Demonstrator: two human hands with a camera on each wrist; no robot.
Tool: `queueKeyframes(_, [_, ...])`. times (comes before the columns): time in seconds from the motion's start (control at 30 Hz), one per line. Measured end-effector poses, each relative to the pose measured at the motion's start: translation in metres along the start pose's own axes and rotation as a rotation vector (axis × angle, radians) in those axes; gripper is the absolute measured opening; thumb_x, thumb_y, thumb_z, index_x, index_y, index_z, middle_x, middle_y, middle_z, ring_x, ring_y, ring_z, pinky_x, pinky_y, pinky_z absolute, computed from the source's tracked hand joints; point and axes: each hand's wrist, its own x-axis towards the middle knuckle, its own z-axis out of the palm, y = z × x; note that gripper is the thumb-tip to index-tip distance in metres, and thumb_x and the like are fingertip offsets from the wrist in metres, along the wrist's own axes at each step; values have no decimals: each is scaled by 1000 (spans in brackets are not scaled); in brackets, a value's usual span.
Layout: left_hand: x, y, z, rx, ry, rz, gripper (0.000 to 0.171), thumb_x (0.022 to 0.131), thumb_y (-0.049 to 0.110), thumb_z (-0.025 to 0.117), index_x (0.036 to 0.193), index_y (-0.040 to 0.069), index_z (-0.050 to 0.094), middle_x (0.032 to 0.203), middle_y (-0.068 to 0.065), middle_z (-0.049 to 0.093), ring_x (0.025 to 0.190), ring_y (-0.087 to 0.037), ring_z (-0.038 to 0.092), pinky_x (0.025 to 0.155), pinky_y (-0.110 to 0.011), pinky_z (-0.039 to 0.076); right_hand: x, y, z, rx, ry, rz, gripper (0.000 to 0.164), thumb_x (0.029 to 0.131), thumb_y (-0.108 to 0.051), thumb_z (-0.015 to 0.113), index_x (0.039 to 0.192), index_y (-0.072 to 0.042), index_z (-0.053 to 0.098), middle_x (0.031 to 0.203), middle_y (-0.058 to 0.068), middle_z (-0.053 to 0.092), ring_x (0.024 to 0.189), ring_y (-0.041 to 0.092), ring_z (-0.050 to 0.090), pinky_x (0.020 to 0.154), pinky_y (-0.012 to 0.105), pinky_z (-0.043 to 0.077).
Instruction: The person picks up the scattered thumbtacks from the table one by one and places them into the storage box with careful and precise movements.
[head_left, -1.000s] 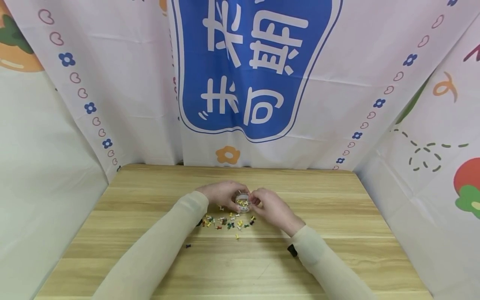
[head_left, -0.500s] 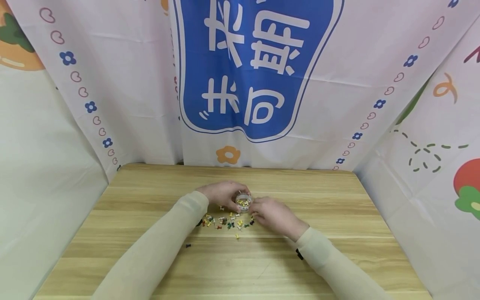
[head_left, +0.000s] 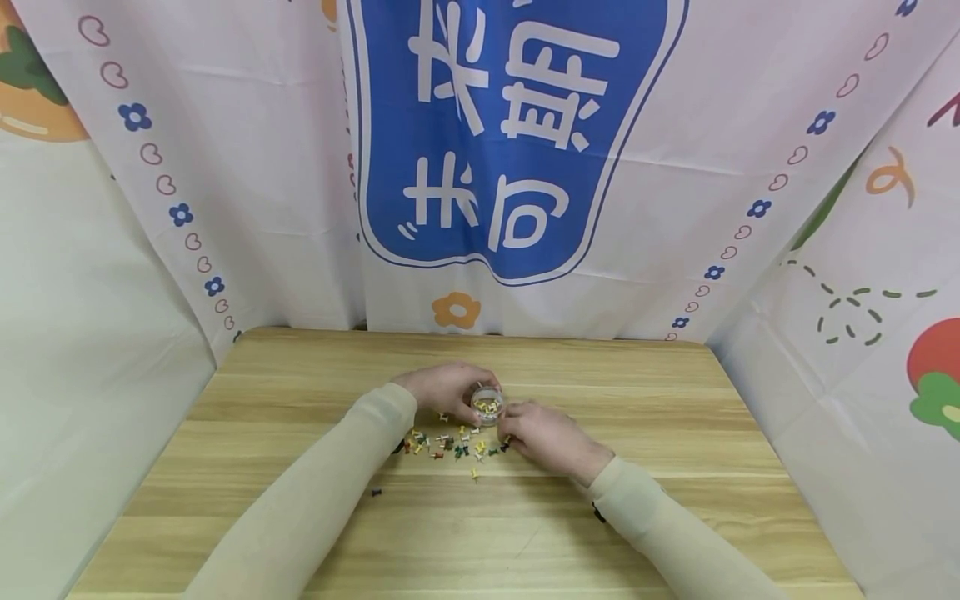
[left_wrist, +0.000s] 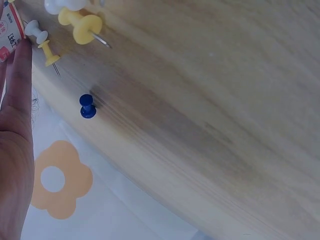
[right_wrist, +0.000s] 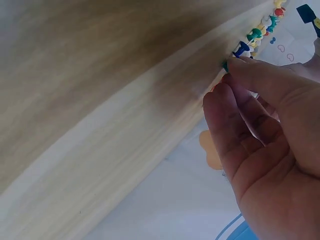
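A small clear round box (head_left: 487, 406) holds several yellow and white push pins. My left hand (head_left: 450, 390) grips it from the left, fingers and thumb curled round its side. Part of its printed label (left_wrist: 11, 31) shows in the left wrist view beside my fingers. My right hand (head_left: 551, 437) is low at the box's right, thumb and fingertips bent close together near loose pins. In the right wrist view a dark blue push pin (right_wrist: 242, 49) lies just beyond the thumb tip. Green and orange bits show at the fingertips; whether they are pinched is unclear.
Loose push pins (head_left: 447, 443) in several colours lie scattered in front of the box on the wooden table (head_left: 675, 400). A yellow pin (head_left: 474, 474) and a dark pin (head_left: 377, 492) lie nearer the front. A printed cloth (head_left: 645, 250) hangs behind the table.
My right hand has moved from the box's rim down to the table on its right, and its fingers have shifted slightly since. My left hand and the box have stayed put.
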Motion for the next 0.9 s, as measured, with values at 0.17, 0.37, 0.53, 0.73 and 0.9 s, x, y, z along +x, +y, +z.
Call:
queueKeyframes(0.17, [0, 2, 0, 10, -1, -6, 53, 87, 32, 88, 133, 28, 65, 125, 10, 72, 110, -7, 68, 100, -30, 58, -1, 1, 1, -3, 12, -13, 11, 93, -15, 80, 101, -23, 75, 120, -4, 76, 109, 16, 73, 94, 32, 63])
queueKeyframes(0.37, [-2, 4, -1, 4, -6, -2, 53, 87, 32, 87, 135, 27, 64, 126, 7, 72, 107, -8, 68, 98, -32, 58, -1, 1, 0, 2, 15, -17, 6, 95, -16, 77, 97, -21, 74, 120, -3, 76, 106, 16, 73, 91, 31, 63])
queueKeyframes(0.53, [-3, 3, -2, 1, -4, -5, 53, 87, 32, 87, 134, 27, 64, 125, 8, 72, 107, -7, 68, 99, -32, 58, -1, 1, 0, 1, -5, -3, 5, 96, -16, 77, 97, -20, 74, 119, -3, 76, 104, 16, 72, 90, 31, 63])
queueKeyframes(0.73, [-2, 2, -1, 5, -10, -11, 53, 87, 32, 87, 135, 29, 64, 124, 10, 71, 106, -6, 66, 98, -31, 58, -1, 3, 2, 3, -18, 19, 7, 96, -16, 76, 97, -23, 75, 121, -4, 76, 108, 16, 71, 92, 31, 63])
queueKeyframes(0.9, [-2, 1, -1, 3, -9, -16, 54, 87, 33, 87, 135, 29, 64, 125, 11, 71, 108, -6, 66, 100, -31, 57, -1, 3, 0, 2, -26, 31, 7, 97, -17, 75, 99, -24, 75, 112, -7, 75, 101, 12, 70, 88, 28, 62])
